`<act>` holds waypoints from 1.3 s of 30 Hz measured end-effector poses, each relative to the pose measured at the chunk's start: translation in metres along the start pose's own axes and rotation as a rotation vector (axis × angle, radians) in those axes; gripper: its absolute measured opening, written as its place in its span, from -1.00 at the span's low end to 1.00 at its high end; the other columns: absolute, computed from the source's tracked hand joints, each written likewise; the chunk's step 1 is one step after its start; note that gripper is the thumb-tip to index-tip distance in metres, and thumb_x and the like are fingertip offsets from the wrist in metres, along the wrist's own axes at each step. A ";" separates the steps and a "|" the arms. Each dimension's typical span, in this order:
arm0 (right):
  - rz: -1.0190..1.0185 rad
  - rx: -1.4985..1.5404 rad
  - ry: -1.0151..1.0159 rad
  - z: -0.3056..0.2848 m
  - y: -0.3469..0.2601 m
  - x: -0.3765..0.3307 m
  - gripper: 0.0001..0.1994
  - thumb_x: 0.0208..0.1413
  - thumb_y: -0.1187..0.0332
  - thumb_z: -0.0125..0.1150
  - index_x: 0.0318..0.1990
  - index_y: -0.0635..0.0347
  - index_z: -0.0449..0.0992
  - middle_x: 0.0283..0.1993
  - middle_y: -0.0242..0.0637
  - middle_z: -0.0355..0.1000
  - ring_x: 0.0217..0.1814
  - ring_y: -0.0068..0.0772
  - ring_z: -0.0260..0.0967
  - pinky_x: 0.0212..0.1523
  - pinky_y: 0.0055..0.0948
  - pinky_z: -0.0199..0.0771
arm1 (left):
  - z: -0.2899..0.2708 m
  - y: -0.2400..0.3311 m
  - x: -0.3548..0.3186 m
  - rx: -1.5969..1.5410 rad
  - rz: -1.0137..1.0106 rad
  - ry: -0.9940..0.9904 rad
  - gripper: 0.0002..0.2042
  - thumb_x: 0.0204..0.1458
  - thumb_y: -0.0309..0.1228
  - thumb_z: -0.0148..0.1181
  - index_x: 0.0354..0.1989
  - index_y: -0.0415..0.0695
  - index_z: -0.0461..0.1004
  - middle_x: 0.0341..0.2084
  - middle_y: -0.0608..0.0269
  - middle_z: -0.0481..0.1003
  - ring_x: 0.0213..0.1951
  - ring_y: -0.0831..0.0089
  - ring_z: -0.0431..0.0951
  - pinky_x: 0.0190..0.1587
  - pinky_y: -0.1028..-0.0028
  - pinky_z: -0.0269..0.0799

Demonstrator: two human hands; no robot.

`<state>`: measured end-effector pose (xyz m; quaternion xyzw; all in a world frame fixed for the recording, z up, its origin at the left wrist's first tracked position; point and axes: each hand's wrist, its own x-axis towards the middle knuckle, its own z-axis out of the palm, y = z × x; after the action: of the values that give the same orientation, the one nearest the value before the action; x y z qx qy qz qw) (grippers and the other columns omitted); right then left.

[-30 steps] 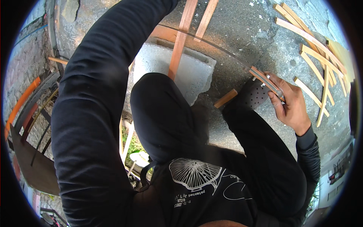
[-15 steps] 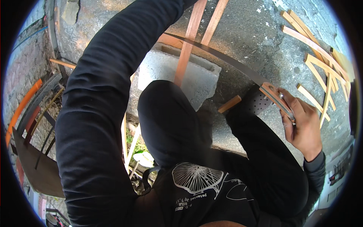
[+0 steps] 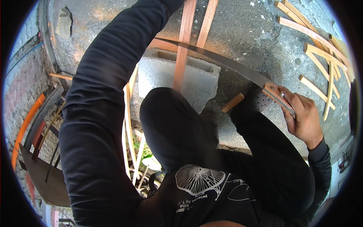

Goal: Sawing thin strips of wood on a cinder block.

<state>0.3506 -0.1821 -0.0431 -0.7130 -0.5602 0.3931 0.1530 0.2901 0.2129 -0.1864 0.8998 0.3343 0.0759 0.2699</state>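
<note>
My right hand (image 3: 304,121) is closed around the wooden handle of a handsaw (image 3: 236,67). The dark, curved-looking blade runs left from the handle and crosses a reddish wooden strip (image 3: 180,66). This strip lies over a hollow grey concrete block (image 3: 202,81), its near end meeting my black-clad knee (image 3: 164,117). My left arm (image 3: 98,90), in a black sleeve, reaches forward to the top edge of the view. The left hand itself is beyond that edge, near the strip's far part. A second wooden strip (image 3: 207,24) lies just right of the first.
A short wood offcut (image 3: 233,103) lies beside my perforated grey shoe (image 3: 261,100). Several cut strips (image 3: 317,56) are scattered on the concrete floor at the right. At far left are a dark metal sheet (image 3: 47,178) and an orange pipe (image 3: 28,125). A stone (image 3: 64,23) sits at upper left.
The view has shifted and tilted slightly. The saw remains across the strip, its handle a little farther right in the picture. My right hand keeps its grip.
</note>
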 end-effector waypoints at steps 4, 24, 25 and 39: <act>-0.057 -0.004 0.056 0.016 -0.032 0.054 -0.45 0.07 0.39 0.34 0.27 0.12 0.40 -0.37 -0.15 0.52 -0.41 0.04 0.55 -0.35 -0.10 0.59 | 0.009 -0.002 0.006 -0.077 0.011 0.025 -0.42 0.22 -0.35 0.13 0.37 -0.37 0.23 0.06 -0.47 0.51 0.15 -0.33 0.51 0.24 -0.02 0.41; -0.116 -0.028 0.050 0.015 -0.037 0.081 -0.51 0.09 0.43 0.31 0.22 0.14 0.45 -0.43 -0.07 0.53 -0.42 0.03 0.58 -0.40 -0.07 0.58 | 0.018 -0.035 0.011 -0.049 0.128 0.143 -0.40 0.25 -0.33 0.12 0.40 -0.38 0.22 0.10 -0.46 0.50 0.18 -0.33 0.50 0.26 0.01 0.41; -0.060 -0.012 0.057 0.005 -0.025 0.056 -0.51 0.10 0.43 0.32 0.23 0.14 0.45 -0.44 -0.08 0.53 -0.42 0.04 0.59 -0.40 -0.07 0.59 | 0.022 -0.022 0.006 -0.046 0.072 0.102 -0.41 0.24 -0.34 0.13 0.39 -0.42 0.23 0.10 -0.46 0.50 0.17 -0.33 0.50 0.26 0.01 0.41; -0.122 0.020 0.071 0.021 -0.025 0.080 -0.68 0.16 0.35 0.29 0.05 0.11 0.45 -0.45 -0.10 0.52 -0.43 0.12 0.56 -0.42 -0.01 0.55 | 0.018 -0.028 0.006 -0.047 0.087 0.120 -0.42 0.24 -0.36 0.10 0.40 -0.37 0.24 0.12 -0.44 0.50 0.17 -0.32 0.51 0.26 0.02 0.42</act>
<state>0.3232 -0.1055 -0.0717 -0.6894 -0.5929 0.3631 0.2033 0.2848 0.2266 -0.2165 0.9008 0.3086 0.1492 0.2666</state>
